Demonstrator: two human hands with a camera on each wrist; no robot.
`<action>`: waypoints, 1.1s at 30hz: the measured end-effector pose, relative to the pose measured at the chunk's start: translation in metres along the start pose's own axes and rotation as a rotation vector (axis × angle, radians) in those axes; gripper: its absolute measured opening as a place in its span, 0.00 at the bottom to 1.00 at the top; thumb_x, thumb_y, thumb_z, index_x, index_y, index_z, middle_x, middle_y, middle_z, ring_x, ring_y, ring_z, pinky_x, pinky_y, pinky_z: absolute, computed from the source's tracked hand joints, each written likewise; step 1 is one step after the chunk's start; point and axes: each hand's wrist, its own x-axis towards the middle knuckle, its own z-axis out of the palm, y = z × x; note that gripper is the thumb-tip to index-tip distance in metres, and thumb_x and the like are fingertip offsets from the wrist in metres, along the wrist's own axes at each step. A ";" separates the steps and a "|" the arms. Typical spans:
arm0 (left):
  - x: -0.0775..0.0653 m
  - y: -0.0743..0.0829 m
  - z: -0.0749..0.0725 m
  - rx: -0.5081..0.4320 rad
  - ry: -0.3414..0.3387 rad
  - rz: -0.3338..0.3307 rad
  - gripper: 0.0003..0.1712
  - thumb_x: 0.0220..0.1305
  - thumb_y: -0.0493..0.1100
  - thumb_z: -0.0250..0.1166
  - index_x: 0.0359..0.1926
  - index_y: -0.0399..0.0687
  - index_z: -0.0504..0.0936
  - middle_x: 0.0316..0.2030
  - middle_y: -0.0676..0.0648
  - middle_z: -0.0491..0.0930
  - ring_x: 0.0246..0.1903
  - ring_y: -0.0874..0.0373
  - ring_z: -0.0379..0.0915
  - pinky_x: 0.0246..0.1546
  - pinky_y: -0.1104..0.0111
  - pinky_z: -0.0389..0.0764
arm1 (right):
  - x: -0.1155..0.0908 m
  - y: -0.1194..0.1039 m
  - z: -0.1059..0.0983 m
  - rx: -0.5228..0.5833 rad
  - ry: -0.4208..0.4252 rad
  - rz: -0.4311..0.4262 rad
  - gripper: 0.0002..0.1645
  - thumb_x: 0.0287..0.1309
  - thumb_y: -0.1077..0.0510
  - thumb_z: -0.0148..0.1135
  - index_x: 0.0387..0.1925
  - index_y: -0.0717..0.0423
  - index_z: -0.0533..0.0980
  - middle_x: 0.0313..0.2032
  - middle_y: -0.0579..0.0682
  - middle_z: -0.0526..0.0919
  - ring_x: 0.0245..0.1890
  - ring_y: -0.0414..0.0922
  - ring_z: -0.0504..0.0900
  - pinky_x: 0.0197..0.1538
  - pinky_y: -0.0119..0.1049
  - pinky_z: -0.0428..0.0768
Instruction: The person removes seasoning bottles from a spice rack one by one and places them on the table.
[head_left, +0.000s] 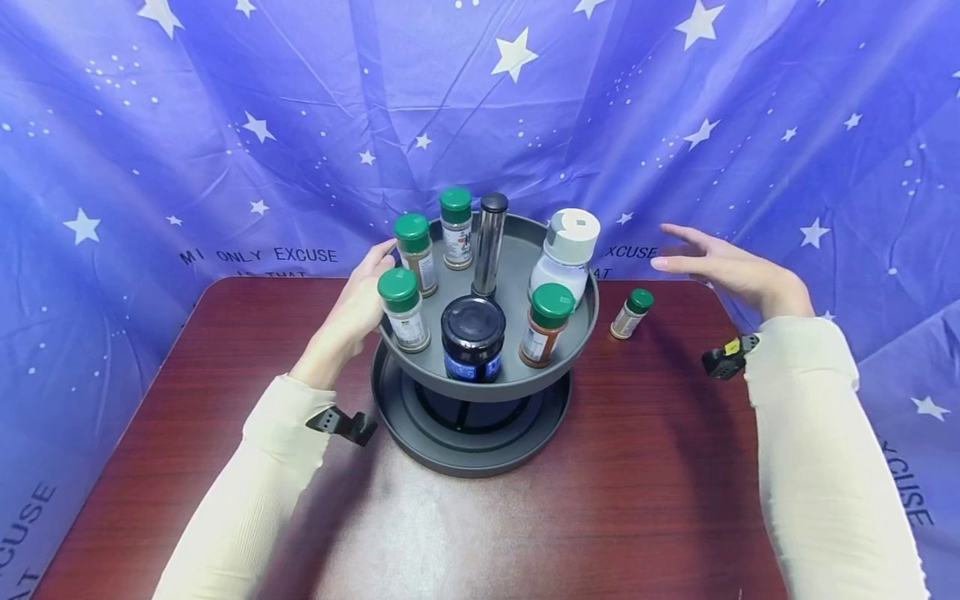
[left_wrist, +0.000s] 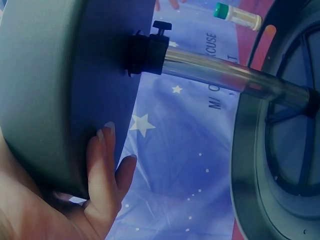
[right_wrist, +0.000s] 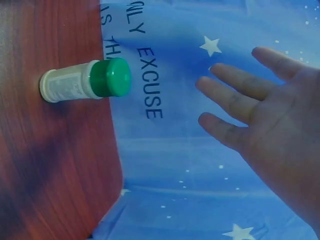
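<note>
My left hand holds the left rim of the upper tray of a dark grey two-tier turntable. In the left wrist view its fingers reach under the tray's underside. On that tray stand several green-capped spice jars, a dark-lidded jar and a white-capped bottle. My right hand is raised in the air at the right, fingers spread, holding nothing. Below and left of it, a single green-capped spice jar stands upright on the table.
A metal post rises through the upper tray. The wider lower tray rests on the reddish wooden table. A blue curtain with stars hangs close behind the table's back edge.
</note>
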 end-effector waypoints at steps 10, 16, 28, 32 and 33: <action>0.000 0.000 -0.001 0.007 0.004 -0.005 0.29 0.78 0.53 0.34 0.77 0.65 0.52 0.77 0.51 0.51 0.77 0.51 0.44 0.74 0.45 0.53 | -0.009 -0.021 -0.008 -0.045 -0.002 -0.069 0.54 0.65 0.48 0.60 0.77 0.26 0.35 0.78 0.57 0.44 0.76 0.62 0.48 0.70 0.68 0.53; 0.001 0.000 -0.001 0.006 0.006 -0.008 0.29 0.79 0.53 0.34 0.77 0.64 0.52 0.77 0.51 0.50 0.77 0.51 0.43 0.74 0.45 0.53 | -0.014 -0.041 -0.011 -0.025 -0.011 -0.097 0.55 0.65 0.51 0.62 0.76 0.21 0.35 0.79 0.53 0.40 0.78 0.59 0.41 0.72 0.69 0.48; -0.001 0.003 0.000 0.007 0.003 -0.017 0.29 0.79 0.55 0.34 0.77 0.67 0.52 0.78 0.53 0.50 0.77 0.52 0.43 0.73 0.43 0.55 | -0.021 -0.070 -0.006 -0.159 -0.038 -0.112 0.58 0.61 0.49 0.66 0.75 0.20 0.36 0.80 0.44 0.37 0.79 0.58 0.35 0.70 0.73 0.43; -0.001 0.002 -0.001 0.010 0.004 -0.013 0.29 0.79 0.55 0.34 0.77 0.67 0.52 0.78 0.53 0.49 0.77 0.52 0.42 0.74 0.45 0.53 | -0.025 -0.087 0.001 -0.226 -0.045 -0.176 0.59 0.59 0.50 0.68 0.76 0.22 0.37 0.79 0.41 0.37 0.79 0.56 0.36 0.72 0.71 0.44; -0.001 0.002 -0.001 0.011 0.004 -0.011 0.29 0.79 0.54 0.34 0.77 0.67 0.52 0.78 0.53 0.49 0.77 0.52 0.42 0.74 0.45 0.52 | -0.027 -0.091 0.003 -0.247 -0.044 -0.190 0.60 0.58 0.49 0.68 0.76 0.22 0.37 0.79 0.40 0.37 0.79 0.55 0.36 0.72 0.70 0.45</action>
